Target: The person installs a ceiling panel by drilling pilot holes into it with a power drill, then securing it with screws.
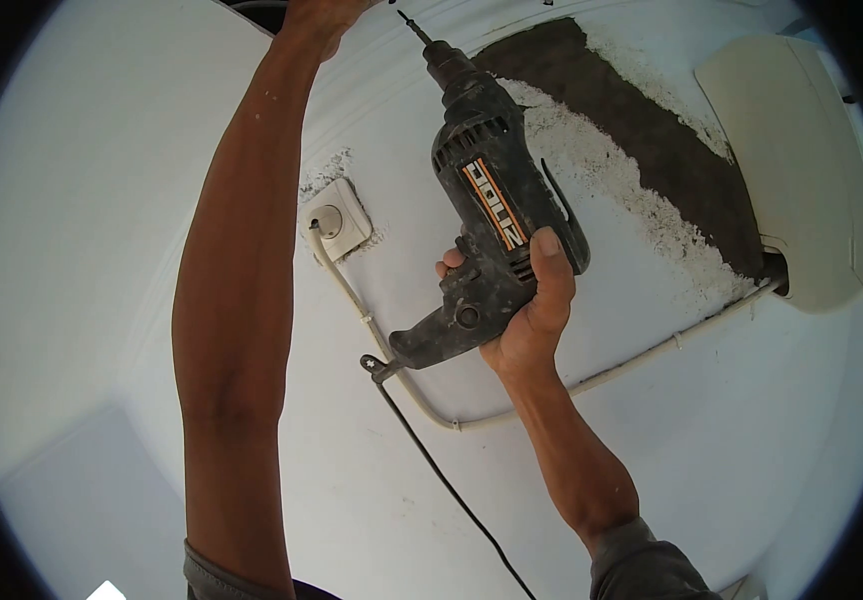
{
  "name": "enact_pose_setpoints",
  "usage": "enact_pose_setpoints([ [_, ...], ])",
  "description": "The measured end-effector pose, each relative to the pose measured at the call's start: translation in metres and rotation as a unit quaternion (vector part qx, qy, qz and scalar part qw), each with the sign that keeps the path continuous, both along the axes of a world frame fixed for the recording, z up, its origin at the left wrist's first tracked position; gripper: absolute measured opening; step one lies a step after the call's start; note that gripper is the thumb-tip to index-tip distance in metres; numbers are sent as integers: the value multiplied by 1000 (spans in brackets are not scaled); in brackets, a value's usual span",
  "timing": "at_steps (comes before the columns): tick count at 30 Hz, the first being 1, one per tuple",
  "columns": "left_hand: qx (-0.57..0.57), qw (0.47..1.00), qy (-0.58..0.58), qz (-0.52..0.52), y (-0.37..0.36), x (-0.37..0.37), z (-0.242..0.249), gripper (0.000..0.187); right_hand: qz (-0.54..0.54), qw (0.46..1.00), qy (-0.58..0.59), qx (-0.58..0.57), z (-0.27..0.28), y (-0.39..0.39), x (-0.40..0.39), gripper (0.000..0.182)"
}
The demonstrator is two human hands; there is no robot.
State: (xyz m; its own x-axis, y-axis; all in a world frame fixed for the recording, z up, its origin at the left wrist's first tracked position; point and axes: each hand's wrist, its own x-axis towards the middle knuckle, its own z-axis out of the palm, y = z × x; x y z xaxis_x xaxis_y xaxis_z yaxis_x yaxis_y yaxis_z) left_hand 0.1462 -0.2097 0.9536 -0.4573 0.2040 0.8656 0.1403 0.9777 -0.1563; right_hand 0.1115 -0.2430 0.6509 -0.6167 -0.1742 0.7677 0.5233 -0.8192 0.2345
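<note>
Wall [382,530]: white, with small marks
Socket [354,212]: left, plug [327,222] in it
Unit [792,170]: right (cream, rounded)
Cable [642,359]: clipped, from socket to unit
Patch [652,130]: dark, far right, rough-edged

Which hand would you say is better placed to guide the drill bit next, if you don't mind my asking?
Right, I'd say: the right hand already grips the drill, its bit pointing upward. The left hand is raised beside the bit, partly out of view.
</note>
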Motion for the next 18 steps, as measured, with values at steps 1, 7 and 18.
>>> enact_pose_setpoints([
  [1,-1,1000,3,-3,2,0,-2,35,6,1000,1,-2,1,-1,1,53],
  [7,16,974,185,127,11,-4,-10,38,26,1000,4,-12,3,-4,8,52],
  [18,-30,986,140,90,6,1,-10,49,-26,1000,-5,0,13,5,9,46],
])
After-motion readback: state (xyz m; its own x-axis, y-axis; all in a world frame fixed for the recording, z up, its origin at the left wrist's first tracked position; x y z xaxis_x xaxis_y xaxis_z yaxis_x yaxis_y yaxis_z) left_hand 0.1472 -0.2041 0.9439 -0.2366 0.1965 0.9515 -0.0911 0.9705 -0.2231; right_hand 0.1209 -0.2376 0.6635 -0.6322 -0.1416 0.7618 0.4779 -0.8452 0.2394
